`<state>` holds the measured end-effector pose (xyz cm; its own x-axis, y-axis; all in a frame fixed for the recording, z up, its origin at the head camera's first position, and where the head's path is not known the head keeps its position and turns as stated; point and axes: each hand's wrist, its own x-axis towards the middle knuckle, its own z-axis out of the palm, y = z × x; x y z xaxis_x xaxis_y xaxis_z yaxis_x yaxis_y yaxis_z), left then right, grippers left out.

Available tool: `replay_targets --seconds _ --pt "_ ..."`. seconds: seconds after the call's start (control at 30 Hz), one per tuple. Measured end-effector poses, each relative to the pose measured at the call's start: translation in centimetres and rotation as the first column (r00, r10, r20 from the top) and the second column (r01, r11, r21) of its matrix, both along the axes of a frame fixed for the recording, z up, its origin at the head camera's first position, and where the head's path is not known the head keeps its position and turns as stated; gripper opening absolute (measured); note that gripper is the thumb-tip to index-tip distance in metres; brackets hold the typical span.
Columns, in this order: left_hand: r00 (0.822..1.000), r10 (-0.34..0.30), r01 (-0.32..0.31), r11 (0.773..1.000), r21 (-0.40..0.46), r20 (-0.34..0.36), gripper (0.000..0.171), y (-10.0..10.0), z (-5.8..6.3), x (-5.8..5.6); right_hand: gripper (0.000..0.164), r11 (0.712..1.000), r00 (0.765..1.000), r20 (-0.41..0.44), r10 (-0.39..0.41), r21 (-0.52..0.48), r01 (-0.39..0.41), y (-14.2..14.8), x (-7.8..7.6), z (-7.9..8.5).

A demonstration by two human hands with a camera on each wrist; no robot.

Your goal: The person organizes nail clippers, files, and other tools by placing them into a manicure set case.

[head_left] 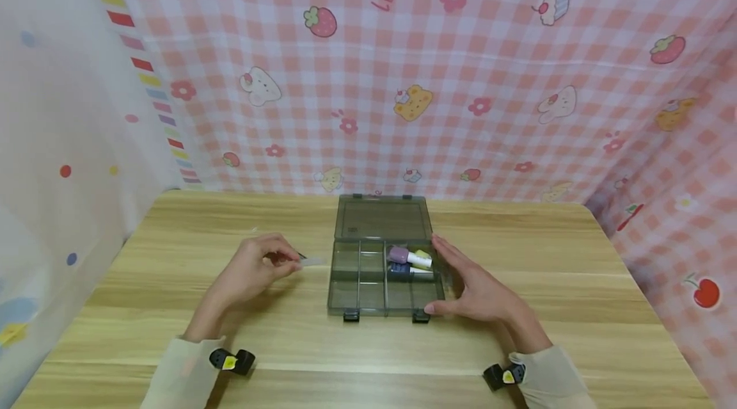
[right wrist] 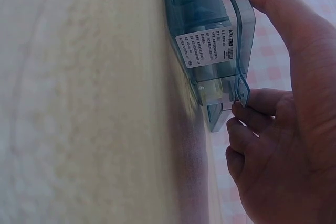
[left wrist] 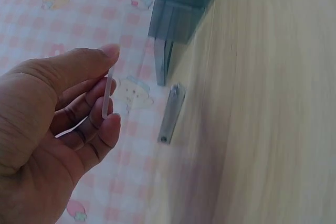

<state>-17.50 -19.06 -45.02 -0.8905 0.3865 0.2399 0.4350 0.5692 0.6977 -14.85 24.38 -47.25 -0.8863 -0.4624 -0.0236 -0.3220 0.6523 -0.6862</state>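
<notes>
My left hand (head_left: 259, 265) pinches a thin, see-through plastic strip (left wrist: 108, 95) between thumb and fingertips, just left of the box. Beyond it, a metal nail clipper (left wrist: 172, 113) lies on the table in the left wrist view. The grey clear-plastic compartment box (head_left: 343, 296) lies with its lid (head_left: 382, 217) raised toward the back. My right hand (head_left: 480, 290) holds the box's right end, thumb at the front corner and fingers farther back. Inside its right part lie a purple nail polish bottle (head_left: 398, 255), a dark blue one (head_left: 399, 270) and a yellow one (head_left: 425, 255).
Two black latches (head_left: 351, 315) stick out from the box's front edge. A white printed label (right wrist: 207, 48) is on the box's side. The wooden table (head_left: 368, 358) ends at a checked pink curtain (head_left: 368, 89) behind the box.
</notes>
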Motion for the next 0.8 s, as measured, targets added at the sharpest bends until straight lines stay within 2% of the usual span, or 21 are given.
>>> replay_targets --seconds 0.27,0.63,0.8 --pt "0.999 -0.044 0.045 0.999 0.029 -0.015 0.007 2.7 1.0 0.0 0.126 1.0 1.0 -0.006 -0.001 0.005 0.001 -0.1 0.0 0.0" --pt "0.995 -0.09 0.093 0.995 0.045 -0.052 0.007 6.0 1.4 -0.2 0.125 1.0 1.0 -0.002 0.005 -0.007 -0.005 -0.1 0.1 0.2" --pt "0.993 -0.113 0.115 0.992 0.056 -0.04 0.006 7.4 1.5 -0.2 0.126 1.0 1.0 -0.003 0.011 -0.011 -0.011 -0.1 0.0 0.2"
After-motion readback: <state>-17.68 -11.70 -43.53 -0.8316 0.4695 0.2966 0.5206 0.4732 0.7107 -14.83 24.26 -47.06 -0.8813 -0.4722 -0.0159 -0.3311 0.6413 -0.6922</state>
